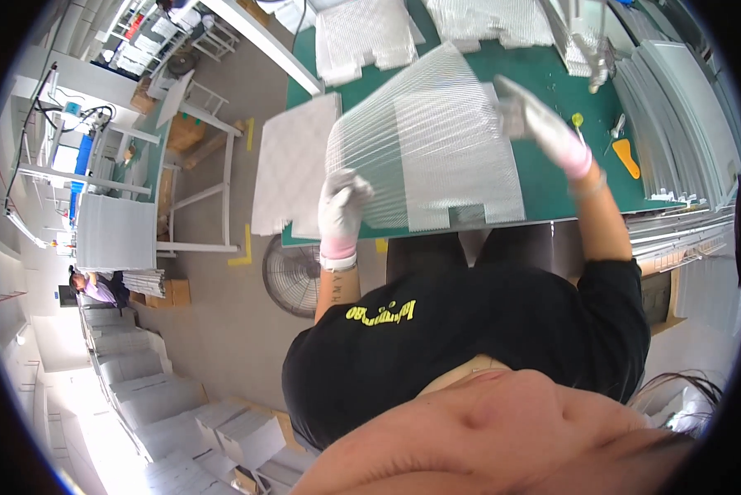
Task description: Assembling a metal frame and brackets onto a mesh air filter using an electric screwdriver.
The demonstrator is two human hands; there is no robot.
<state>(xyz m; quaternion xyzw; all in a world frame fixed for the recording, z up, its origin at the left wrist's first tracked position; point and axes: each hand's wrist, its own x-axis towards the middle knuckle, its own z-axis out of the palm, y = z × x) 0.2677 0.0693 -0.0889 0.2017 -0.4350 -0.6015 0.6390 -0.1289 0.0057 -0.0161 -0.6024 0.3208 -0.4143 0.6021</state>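
Observation:
My left hand [343, 206], in a white glove with a pink cuff, is closed on the near left edge of a translucent ribbed plastic sheet [362, 136]. That sheet is raised and bowed over the green table. Beneath it and to its right lies another ribbed sheet [461, 157] with notches cut in its near edge. My right hand [540, 128], gloved the same way, is at the right edge of the sheets, with its fingers stretched out and slightly blurred. Whether its fingertips touch the plastic I cannot tell.
A whitish stack of sheets [296, 165] overhangs the table's left edge. More ribbed sheets [362, 41] lie at the back. On the right are an orange flat tool [626, 158], a yellow-green item [578, 120] and stacked long panels [676, 115]. A floor fan [292, 276] stands below left.

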